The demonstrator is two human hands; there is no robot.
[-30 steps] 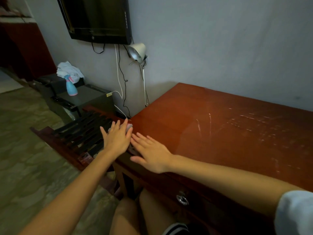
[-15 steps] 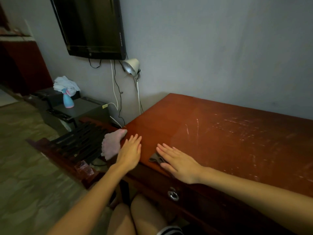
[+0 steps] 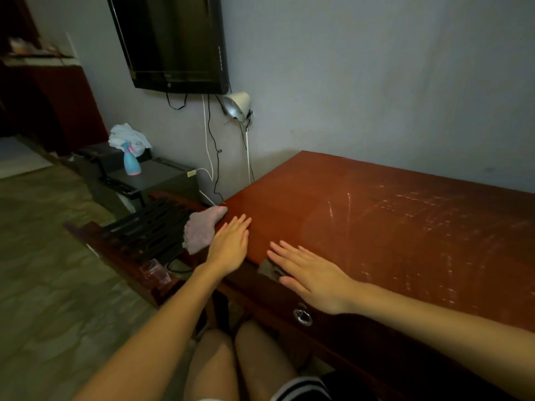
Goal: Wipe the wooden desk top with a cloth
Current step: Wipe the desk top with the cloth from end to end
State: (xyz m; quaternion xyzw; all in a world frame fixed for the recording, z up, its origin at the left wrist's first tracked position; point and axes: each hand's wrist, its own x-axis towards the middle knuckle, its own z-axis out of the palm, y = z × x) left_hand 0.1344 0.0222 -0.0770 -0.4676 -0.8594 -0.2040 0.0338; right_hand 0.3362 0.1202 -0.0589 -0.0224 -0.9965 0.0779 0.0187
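A scratched reddish wooden desk top (image 3: 376, 227) stands against a grey wall, with a black screen (image 3: 173, 44) mounted above its left end. The left hand (image 3: 230, 244) lies flat at the near left corner, fingers straight and close together. Just outside its little finger a pinkish cloth (image 3: 201, 230) drapes over the desk's edge (contact unclear). The right hand (image 3: 311, 274) rests flat, fingers slightly apart, a dark scrap (image 3: 267, 269) peeking out beside its thumb.
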